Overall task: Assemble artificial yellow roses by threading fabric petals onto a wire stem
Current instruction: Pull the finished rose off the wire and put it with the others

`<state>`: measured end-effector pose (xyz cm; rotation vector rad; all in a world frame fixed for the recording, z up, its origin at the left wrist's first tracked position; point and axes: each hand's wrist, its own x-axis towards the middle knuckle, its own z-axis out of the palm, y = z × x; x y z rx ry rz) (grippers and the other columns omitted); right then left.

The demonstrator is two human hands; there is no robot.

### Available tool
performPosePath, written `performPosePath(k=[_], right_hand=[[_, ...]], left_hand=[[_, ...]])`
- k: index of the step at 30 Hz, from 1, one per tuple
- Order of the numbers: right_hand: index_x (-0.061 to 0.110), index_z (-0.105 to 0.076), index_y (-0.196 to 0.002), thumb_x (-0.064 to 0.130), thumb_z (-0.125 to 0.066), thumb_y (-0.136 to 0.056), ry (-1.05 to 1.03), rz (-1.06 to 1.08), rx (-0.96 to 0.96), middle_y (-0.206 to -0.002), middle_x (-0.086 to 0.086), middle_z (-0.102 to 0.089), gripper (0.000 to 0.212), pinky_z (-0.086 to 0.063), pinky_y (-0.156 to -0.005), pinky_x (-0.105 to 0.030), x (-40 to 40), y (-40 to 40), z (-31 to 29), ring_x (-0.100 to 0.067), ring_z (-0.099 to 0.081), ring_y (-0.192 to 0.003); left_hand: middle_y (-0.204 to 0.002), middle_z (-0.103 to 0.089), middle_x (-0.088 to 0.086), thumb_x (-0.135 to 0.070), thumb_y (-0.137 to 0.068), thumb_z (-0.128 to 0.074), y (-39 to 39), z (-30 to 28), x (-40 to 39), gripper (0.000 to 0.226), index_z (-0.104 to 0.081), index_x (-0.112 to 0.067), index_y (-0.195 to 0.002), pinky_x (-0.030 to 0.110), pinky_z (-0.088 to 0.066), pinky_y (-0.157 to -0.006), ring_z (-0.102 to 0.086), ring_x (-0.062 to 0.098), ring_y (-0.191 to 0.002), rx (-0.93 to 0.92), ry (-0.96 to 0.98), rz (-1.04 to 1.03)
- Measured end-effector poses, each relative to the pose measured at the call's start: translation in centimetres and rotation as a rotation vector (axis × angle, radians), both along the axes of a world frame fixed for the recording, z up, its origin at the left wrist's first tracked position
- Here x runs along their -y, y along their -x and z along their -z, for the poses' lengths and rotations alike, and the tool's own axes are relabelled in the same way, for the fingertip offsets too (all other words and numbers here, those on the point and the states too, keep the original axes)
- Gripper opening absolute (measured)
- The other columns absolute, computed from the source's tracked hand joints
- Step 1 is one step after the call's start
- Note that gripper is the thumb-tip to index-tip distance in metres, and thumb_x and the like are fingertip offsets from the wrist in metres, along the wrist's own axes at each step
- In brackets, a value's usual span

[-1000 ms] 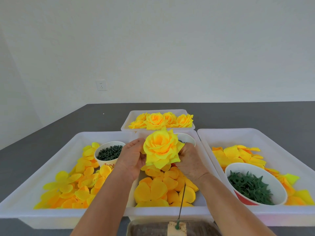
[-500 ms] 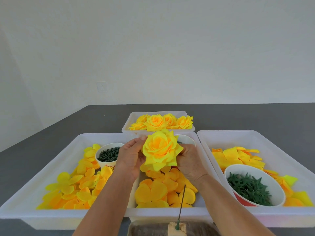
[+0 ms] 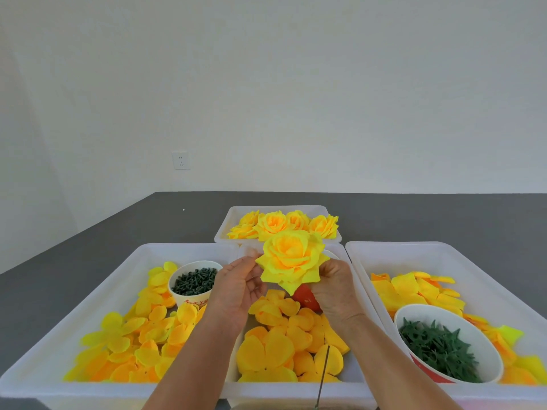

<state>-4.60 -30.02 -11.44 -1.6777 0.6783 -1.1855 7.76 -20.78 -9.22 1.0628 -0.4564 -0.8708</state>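
A finished yellow rose (image 3: 291,261) is held up over the middle tray (image 3: 299,387), its bloom facing me. My right hand (image 3: 337,291) grips it from below and behind on the right side. My left hand (image 3: 236,288) has its palm turned towards the rose, with fingertips and thumb pinching the outer petals at the left edge. Loose yellow petals (image 3: 275,347) lie in the tray underneath. A thin wire stem (image 3: 323,374) stands upright at the bottom edge, apart from both hands.
A back tray (image 3: 225,229) holds several finished roses. The left tray (image 3: 97,291) has petals and a cup of dark green pegs (image 3: 194,281). The right tray (image 3: 444,255) has petals and a bowl of green calyxes (image 3: 438,347). A red cup (image 3: 306,298) sits under the rose.
My left hand has slid from behind the rose to its left edge, its palm now showing. The rose has shifted slightly right, and the red cup beneath it has come into sight.
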Motion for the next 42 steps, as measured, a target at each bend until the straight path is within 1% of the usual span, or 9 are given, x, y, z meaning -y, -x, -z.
performPosePath(k=[6,8,12,17,23,31,34,38,42], right_hand=[[0.007,-0.07,-0.059,0.004,-0.078,-0.07,0.038,0.072,-0.025,-0.067,-0.021,-0.067,0.014,-0.053,-0.064,-0.046,0.8,-0.6,-1.0,-0.039,-0.059,-0.065],[0.002,-0.07,-0.062,0.003,-0.078,-0.07,0.072,0.082,-0.07,-0.065,-0.02,-0.067,0.011,-0.052,-0.063,-0.045,1.3,-0.8,-1.5,-0.031,-0.059,-0.06],[0.012,-0.071,-0.063,0.001,-0.074,-0.073,0.077,0.038,-0.166,-0.058,0.011,-0.065,0.016,-0.052,-0.068,-0.035,1.8,-1.2,-2.6,-0.015,-0.06,-0.064],[0.004,-0.073,-0.073,0.003,-0.07,-0.078,0.019,-0.053,-0.17,-0.075,-0.012,-0.071,0.006,-0.053,-0.08,-0.042,2.0,-1.6,-3.0,-0.03,-0.065,-0.079],[0.022,-0.073,-0.072,0.01,-0.061,-0.087,-0.219,-0.237,-0.033,-0.072,0.002,-0.073,0.023,-0.053,-0.067,-0.021,1.9,-2.8,-3.8,-0.01,-0.067,-0.07],[0.018,-0.071,-0.069,-0.002,-0.067,-0.079,-0.155,-0.118,-0.068,-0.077,-0.009,-0.072,0.022,-0.055,-0.076,-0.036,3.6,-4.4,-3.6,-0.032,-0.066,-0.086],[0.019,-0.072,-0.069,0.0,-0.065,-0.081,-0.278,-0.146,-0.005,-0.076,-0.004,-0.072,0.024,-0.053,-0.065,-0.025,3.8,-4.8,-3.7,-0.022,-0.068,-0.08],[0.014,-0.07,-0.081,0.024,-0.058,-0.091,-0.642,-0.303,0.21,-0.078,-0.007,-0.072,0.019,-0.053,-0.063,-0.032,4.5,-5.1,-4.0,-0.021,-0.07,-0.068],[0.01,-0.065,-0.098,0.029,-0.065,-0.084,-0.699,-0.369,0.155,-0.079,-0.008,-0.073,0.024,-0.056,-0.056,-0.032,4.7,-5.4,-4.0,-0.024,-0.071,-0.067]], left_hand=[[-0.098,-0.055,0.013,-0.049,-0.078,-0.06,-0.1,0.1,0.3,0.051,-0.061,-0.007,-0.107,0.025,-0.049,-0.059,-0.056,0.022,-0.077,0.043,0.001,0.052],[-0.099,-0.058,0.014,-0.05,-0.068,-0.064,-0.1,-0.1,0.5,0.061,-0.062,-0.005,-0.109,0.027,-0.047,-0.06,-0.066,0.018,-0.071,0.063,0.011,0.048],[-0.094,-0.053,0.016,-0.028,-0.072,-0.07,-0.4,-0.6,1.0,0.028,-0.064,-0.007,-0.089,0.023,-0.048,-0.049,-0.056,0.03,-0.08,0.023,0.028,-0.02],[-0.086,-0.053,0.018,-0.008,-0.086,-0.062,-1.0,-1.2,1.6,0.007,-0.065,-0.003,-0.089,0.018,-0.049,-0.043,-0.049,0.029,-0.076,-0.02,0.014,-0.103],[-0.072,-0.057,0.012,-0.003,-0.088,-0.06,-2.0,-2.4,2.7,0.011,-0.061,-0.008,-0.078,0.016,-0.047,-0.04,-0.053,0.023,-0.063,0.049,-0.026,-0.237],[-0.071,-0.061,0.01,-0.006,-0.087,-0.063,-2.8,-2.7,3.6,0.01,-0.063,-0.01,-0.077,0.017,-0.048,-0.043,-0.054,0.023,-0.066,0.089,-0.037,-0.262],[-0.073,-0.059,0.009,-0.006,-0.086,-0.063,-3.2,-2.9,3.6,0.011,-0.063,-0.01,-0.077,0.018,-0.049,-0.045,-0.052,0.021,-0.066,0.111,-0.06,-0.292],[-0.072,-0.058,0.008,-0.005,-0.087,-0.062,-3.8,-2.8,3.6,0.014,-0.062,-0.011,-0.074,0.017,-0.049,-0.044,-0.051,0.017,-0.061,0.138,-0.102,-0.376],[-0.073,-0.059,0.006,-0.005,-0.087,-0.062,-3.9,-1.9,3.7,0.014,-0.063,-0.013,-0.075,0.021,-0.049,-0.051,-0.051,0.015,-0.06,0.143,-0.151,-0.412]])
